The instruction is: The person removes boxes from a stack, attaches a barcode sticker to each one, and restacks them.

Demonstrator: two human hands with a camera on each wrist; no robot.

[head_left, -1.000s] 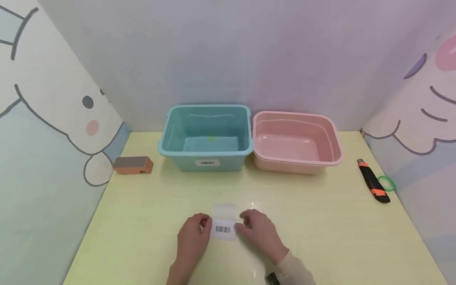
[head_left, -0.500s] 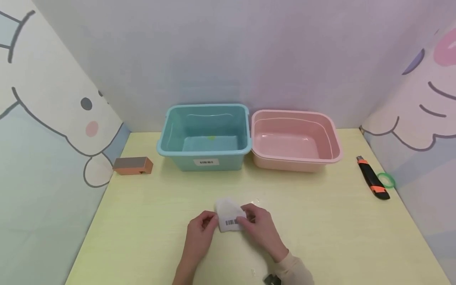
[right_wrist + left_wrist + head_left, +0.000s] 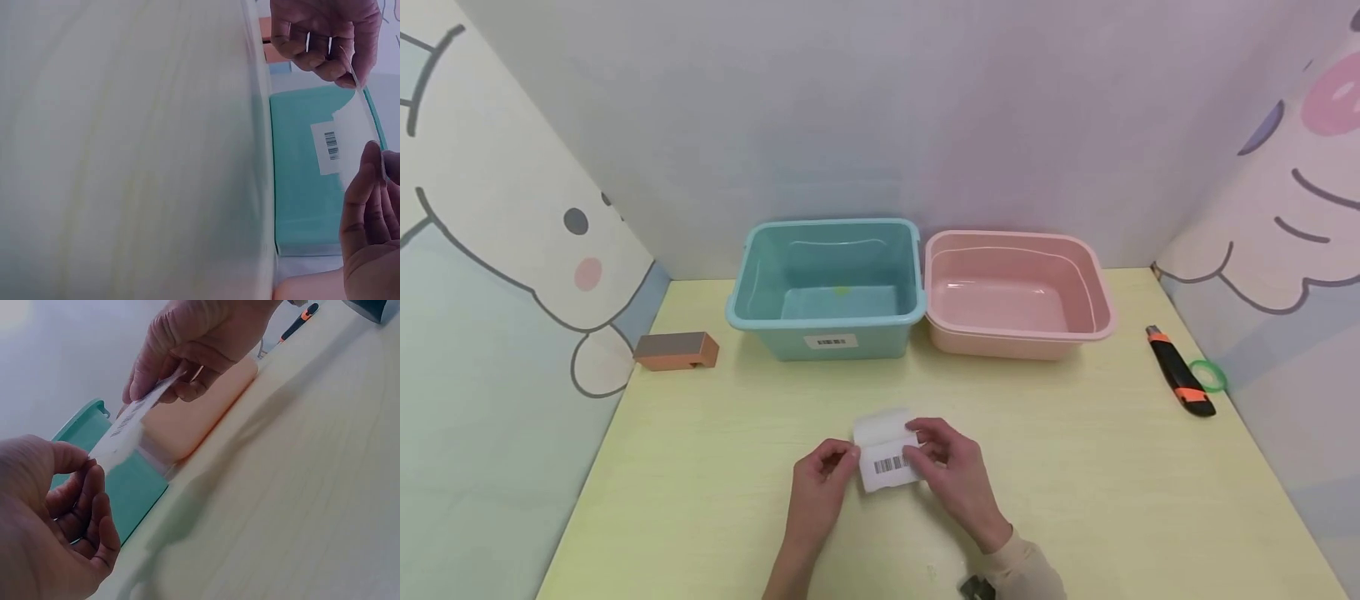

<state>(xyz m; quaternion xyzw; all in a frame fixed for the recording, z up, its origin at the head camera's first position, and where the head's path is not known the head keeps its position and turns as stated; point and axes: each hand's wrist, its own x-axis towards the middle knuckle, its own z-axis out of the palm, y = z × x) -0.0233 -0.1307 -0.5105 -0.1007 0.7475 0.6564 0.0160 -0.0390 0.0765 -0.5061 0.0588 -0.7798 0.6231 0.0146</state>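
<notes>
Both hands hold a white barcode label (image 3: 883,467) with a paler strip of paper along its far edge. My left hand (image 3: 820,492) pinches its left edge between thumb and index finger. On the other side my right hand (image 3: 953,473) grips the right edge, the thumb lying over the end of the barcode. The wrist views have the label (image 3: 128,425) raised off the table and spanning the two hands. Some of its underside (image 3: 356,128) shows in the right wrist view.
A teal basin (image 3: 842,346) with a barcode sticker (image 3: 831,341) on its front stands at the back, beside a pink basin (image 3: 1000,342). An orange-and-grey block (image 3: 676,352) sits at left. A utility knife (image 3: 1180,373) and green ring (image 3: 1208,377) lie at right.
The label, flat on the table a second ago, is lifted and tilted. My right fingers have closed on its right edge. Its far strip bent over, then straightened out again.
</notes>
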